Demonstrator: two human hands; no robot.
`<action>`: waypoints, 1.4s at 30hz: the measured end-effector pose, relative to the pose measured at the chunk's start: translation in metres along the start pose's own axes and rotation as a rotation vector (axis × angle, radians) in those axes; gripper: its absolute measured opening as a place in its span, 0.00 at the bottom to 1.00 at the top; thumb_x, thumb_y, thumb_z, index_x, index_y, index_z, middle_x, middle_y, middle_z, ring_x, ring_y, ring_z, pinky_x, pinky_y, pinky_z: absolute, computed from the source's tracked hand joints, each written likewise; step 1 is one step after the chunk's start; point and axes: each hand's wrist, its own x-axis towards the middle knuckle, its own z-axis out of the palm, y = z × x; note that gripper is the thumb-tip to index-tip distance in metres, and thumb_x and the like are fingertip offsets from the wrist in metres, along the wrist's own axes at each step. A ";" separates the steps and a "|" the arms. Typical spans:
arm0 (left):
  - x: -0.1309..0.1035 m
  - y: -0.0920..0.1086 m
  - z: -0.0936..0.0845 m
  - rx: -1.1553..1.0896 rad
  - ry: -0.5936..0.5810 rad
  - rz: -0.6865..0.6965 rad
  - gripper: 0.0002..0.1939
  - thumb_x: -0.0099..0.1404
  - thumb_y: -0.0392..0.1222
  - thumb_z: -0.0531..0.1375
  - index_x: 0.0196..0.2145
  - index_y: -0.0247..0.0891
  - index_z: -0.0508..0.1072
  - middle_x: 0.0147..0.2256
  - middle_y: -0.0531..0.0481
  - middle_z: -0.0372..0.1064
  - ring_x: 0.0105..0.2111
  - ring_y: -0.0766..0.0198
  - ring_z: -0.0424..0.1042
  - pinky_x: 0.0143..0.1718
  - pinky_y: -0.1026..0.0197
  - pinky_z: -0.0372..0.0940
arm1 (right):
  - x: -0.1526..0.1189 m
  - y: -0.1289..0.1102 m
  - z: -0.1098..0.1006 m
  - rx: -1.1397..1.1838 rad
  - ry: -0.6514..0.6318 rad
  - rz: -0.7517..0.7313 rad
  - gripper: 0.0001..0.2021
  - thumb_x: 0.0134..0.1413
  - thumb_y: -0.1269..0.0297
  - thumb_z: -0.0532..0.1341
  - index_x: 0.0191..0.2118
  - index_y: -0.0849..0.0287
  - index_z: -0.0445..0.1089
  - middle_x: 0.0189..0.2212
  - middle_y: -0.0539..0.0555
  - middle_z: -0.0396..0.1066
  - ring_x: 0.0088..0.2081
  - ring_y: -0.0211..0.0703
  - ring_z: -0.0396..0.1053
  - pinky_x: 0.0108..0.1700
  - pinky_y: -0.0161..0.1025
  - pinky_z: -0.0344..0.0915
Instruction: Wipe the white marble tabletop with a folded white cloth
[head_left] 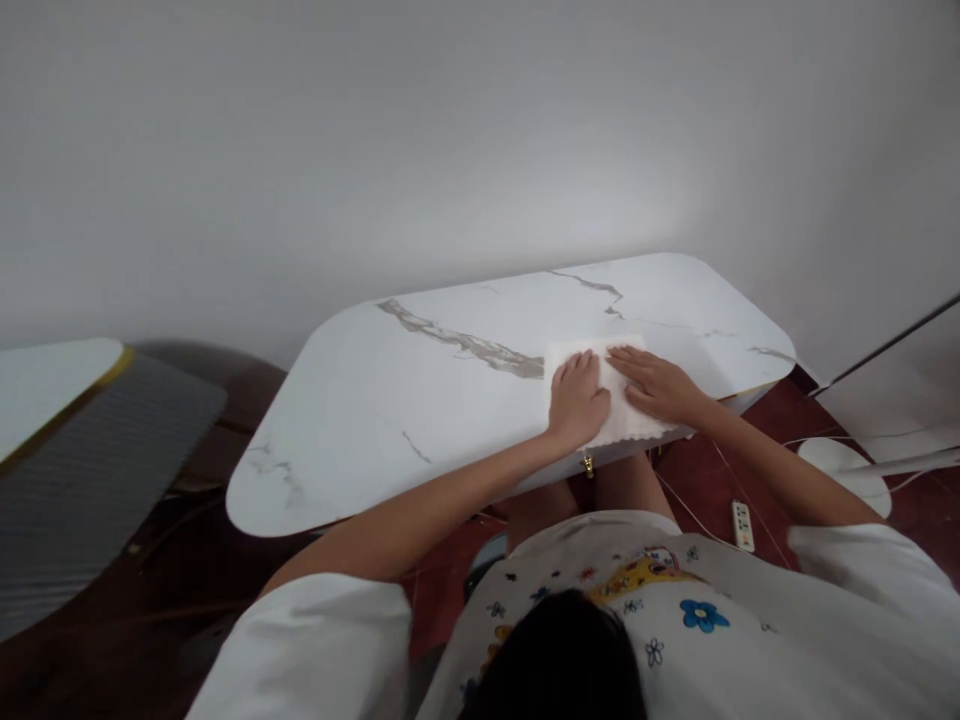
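A thin white paper towel or cloth (626, 425) with a wavy front edge lies on the white marble-patterned tabletop (360, 400), close to its front edge. My left hand (577, 400) rests flat on the left part of the sheet, thumb held apart from the fingers. On the sheet's right part lies my right hand (652, 384), palm down with fingers stretched out to the left. Neither hand is gripping anything. Part of the sheet is hidden under my palms.
Behind the table rises a pale wall (375, 150). A gold drawer knob (588, 465) sticks out below the front edge. On the red floor are a power strip (742, 526) and white cables. Another piece of furniture (67, 480) with gold trim stands at left.
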 end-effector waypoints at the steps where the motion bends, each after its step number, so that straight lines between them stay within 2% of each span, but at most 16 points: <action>1: 0.002 0.009 0.002 -0.020 -0.008 -0.022 0.30 0.63 0.35 0.50 0.64 0.33 0.59 0.67 0.45 0.52 0.67 0.56 0.49 0.67 0.51 0.46 | -0.005 0.007 -0.004 0.000 0.000 0.007 0.28 0.59 0.66 0.51 0.65 0.56 0.59 0.65 0.53 0.57 0.66 0.47 0.53 0.65 0.52 0.56; 5: 0.032 0.037 0.015 -0.075 -0.010 -0.092 0.30 0.65 0.37 0.49 0.64 0.28 0.57 0.67 0.42 0.51 0.68 0.57 0.47 0.68 0.54 0.44 | -0.002 0.050 -0.013 0.005 -0.015 0.028 0.29 0.56 0.67 0.53 0.64 0.53 0.61 0.64 0.50 0.59 0.65 0.47 0.57 0.65 0.53 0.56; 9: 0.079 0.045 0.019 -0.097 0.054 -0.112 0.26 0.66 0.35 0.47 0.61 0.29 0.61 0.65 0.42 0.55 0.66 0.58 0.50 0.66 0.55 0.45 | 0.028 0.094 -0.012 0.063 -0.027 0.087 0.28 0.56 0.68 0.52 0.63 0.52 0.63 0.64 0.48 0.59 0.65 0.47 0.56 0.66 0.52 0.54; 12: 0.113 0.031 0.010 -0.067 0.037 -0.083 0.20 0.66 0.33 0.48 0.53 0.33 0.69 0.59 0.42 0.65 0.61 0.56 0.60 0.61 0.55 0.53 | 0.064 0.115 -0.007 0.087 -0.059 0.161 0.26 0.57 0.68 0.50 0.61 0.52 0.67 0.62 0.48 0.62 0.64 0.47 0.58 0.66 0.51 0.54; 15: 0.141 0.004 0.001 0.008 0.031 -0.046 0.16 0.67 0.33 0.47 0.46 0.33 0.72 0.50 0.41 0.72 0.54 0.54 0.68 0.55 0.53 0.59 | 0.104 0.120 0.002 0.014 -0.096 0.162 0.25 0.59 0.66 0.49 0.60 0.52 0.67 0.61 0.49 0.63 0.63 0.49 0.60 0.65 0.54 0.53; 19: 0.175 -0.038 0.000 0.089 0.194 -0.024 0.16 0.69 0.34 0.47 0.46 0.34 0.71 0.50 0.41 0.71 0.54 0.53 0.66 0.55 0.52 0.57 | 0.155 0.121 0.020 -0.055 -0.072 0.132 0.25 0.62 0.66 0.48 0.63 0.58 0.62 0.63 0.53 0.61 0.64 0.48 0.58 0.66 0.50 0.53; 22: 0.201 -0.057 0.006 0.084 0.268 -0.059 0.15 0.68 0.35 0.47 0.46 0.36 0.71 0.51 0.42 0.70 0.54 0.52 0.65 0.54 0.50 0.58 | 0.185 0.132 0.031 -0.041 -0.043 0.111 0.26 0.63 0.66 0.46 0.64 0.60 0.60 0.64 0.53 0.59 0.65 0.44 0.55 0.67 0.45 0.51; 26: 0.235 -0.058 0.013 0.117 0.315 -0.049 0.16 0.69 0.36 0.47 0.49 0.35 0.70 0.56 0.38 0.66 0.58 0.51 0.62 0.56 0.50 0.56 | 0.201 0.159 0.035 -0.017 -0.018 0.131 0.27 0.62 0.67 0.46 0.65 0.63 0.60 0.65 0.54 0.58 0.66 0.43 0.54 0.68 0.43 0.49; 29: 0.251 -0.045 0.019 0.149 0.288 0.032 0.18 0.69 0.36 0.46 0.52 0.33 0.69 0.57 0.38 0.65 0.59 0.51 0.61 0.58 0.51 0.54 | 0.191 0.172 0.030 -0.022 0.008 0.215 0.26 0.62 0.67 0.45 0.65 0.60 0.60 0.66 0.53 0.57 0.67 0.45 0.53 0.68 0.46 0.49; 32: 0.250 -0.031 0.024 0.170 0.250 0.130 0.19 0.70 0.35 0.45 0.53 0.33 0.68 0.57 0.38 0.65 0.59 0.52 0.61 0.59 0.52 0.54 | 0.165 0.171 0.021 -0.047 0.009 0.309 0.26 0.63 0.66 0.44 0.65 0.61 0.59 0.66 0.54 0.55 0.67 0.46 0.51 0.68 0.47 0.48; 35: 0.228 -0.016 0.026 0.186 0.202 0.199 0.20 0.70 0.35 0.45 0.55 0.32 0.67 0.59 0.38 0.64 0.59 0.53 0.61 0.59 0.52 0.54 | 0.133 0.152 0.014 -0.079 -0.013 0.371 0.27 0.64 0.66 0.44 0.66 0.65 0.57 0.67 0.57 0.54 0.68 0.47 0.50 0.68 0.46 0.48; 39: 0.171 0.004 0.018 0.241 0.119 0.217 0.20 0.71 0.36 0.45 0.56 0.28 0.66 0.57 0.36 0.65 0.57 0.51 0.62 0.57 0.52 0.56 | 0.087 0.110 0.007 -0.091 -0.029 0.355 0.26 0.65 0.65 0.44 0.66 0.64 0.56 0.67 0.58 0.53 0.68 0.49 0.50 0.68 0.49 0.48; 42: 0.116 0.019 0.010 0.302 0.039 0.193 0.20 0.70 0.37 0.48 0.55 0.27 0.67 0.54 0.33 0.67 0.55 0.48 0.65 0.55 0.52 0.58 | 0.049 0.074 0.005 -0.062 0.000 0.265 0.26 0.65 0.63 0.46 0.66 0.57 0.57 0.66 0.54 0.55 0.67 0.48 0.50 0.67 0.51 0.50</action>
